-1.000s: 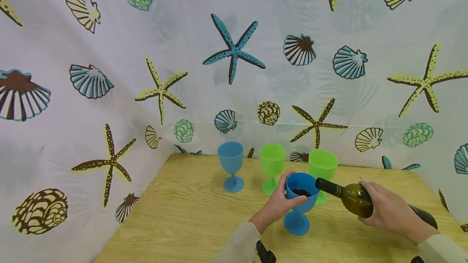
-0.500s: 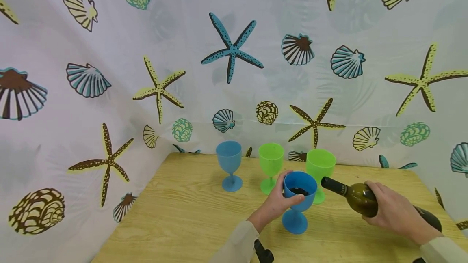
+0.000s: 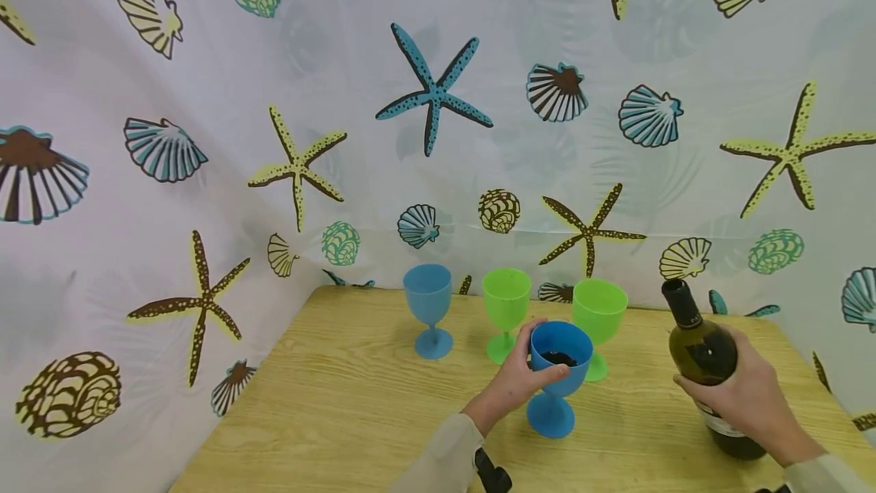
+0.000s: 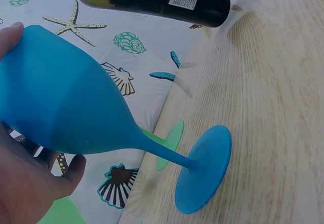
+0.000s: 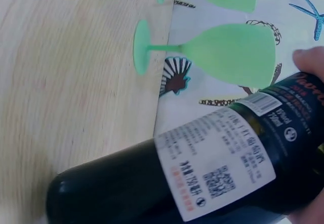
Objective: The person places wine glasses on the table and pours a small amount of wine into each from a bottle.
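A blue goblet [image 3: 577, 377] with dark liquid [image 3: 557, 358] inside stands at the front of the table, and my left hand [image 3: 509, 386] grips its bowl. In the left wrist view the goblet's bowl [image 4: 76, 97] is between thumb and fingers, with the foot seen against the wood. My right hand [image 3: 753, 394] holds a dark green wine bottle [image 3: 698, 348] around its body. The bottle leans slightly, neck up and to the left. Its labelled back [image 5: 217, 158] shows in the right wrist view. Whether its base touches the table I cannot tell.
Behind the held goblet stand a green goblet [image 3: 598, 310], another green goblet [image 3: 505, 303] and a lighter blue goblet [image 3: 428, 299] in a row. They are on a wooden table [image 3: 328, 394]. A curtain [image 3: 342, 59] printed with shells and starfish hangs at the back and left.
The bottle has swung from a sideways tilt, mouth by the goblet, to nearly upright, and moved away to the right. My left hand keeps holding the blue goblet in about the same place.
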Motion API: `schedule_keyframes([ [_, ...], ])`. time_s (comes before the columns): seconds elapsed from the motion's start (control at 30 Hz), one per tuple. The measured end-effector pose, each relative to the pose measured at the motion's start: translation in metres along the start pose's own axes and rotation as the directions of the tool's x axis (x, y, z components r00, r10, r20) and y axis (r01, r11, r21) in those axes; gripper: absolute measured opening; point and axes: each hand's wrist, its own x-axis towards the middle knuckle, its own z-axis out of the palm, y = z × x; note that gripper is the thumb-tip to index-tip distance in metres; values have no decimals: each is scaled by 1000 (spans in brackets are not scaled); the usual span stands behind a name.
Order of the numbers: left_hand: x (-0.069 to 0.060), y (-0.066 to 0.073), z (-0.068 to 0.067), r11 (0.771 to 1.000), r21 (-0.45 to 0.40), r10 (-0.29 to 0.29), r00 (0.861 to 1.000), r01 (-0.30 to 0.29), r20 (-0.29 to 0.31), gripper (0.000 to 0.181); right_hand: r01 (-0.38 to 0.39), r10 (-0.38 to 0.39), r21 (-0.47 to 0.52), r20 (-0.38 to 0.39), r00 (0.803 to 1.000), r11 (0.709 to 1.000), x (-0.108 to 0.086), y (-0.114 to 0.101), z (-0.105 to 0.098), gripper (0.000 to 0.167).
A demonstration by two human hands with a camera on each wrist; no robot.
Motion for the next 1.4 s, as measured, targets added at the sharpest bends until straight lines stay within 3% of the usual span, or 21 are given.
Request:
schedule_keyframes([
  [0.27,1,-1,1,1000,-3,-5,1000,5,-6,73,-101,111,132,-76,991,986,-5,-7,7,87],
  [0.6,2,0,2,1000,19,-7,1000,7,-8,74,-260,302,296,-105,947,919,-5,-15,23,87],
  [1.0,2,0,-1,1000,19,-12,1000,12,-11,80,-329,419,407,-151,896,852,0,-22,43,87],
  [1.2,4,0,-2,998,59,17,1000,-15,-19,83,-329,436,431,-175,883,840,3,-21,46,84],
  [1.4,4,0,1,994,105,1,999,3,-34,82,-356,464,430,-174,869,830,3,-17,45,86],
])
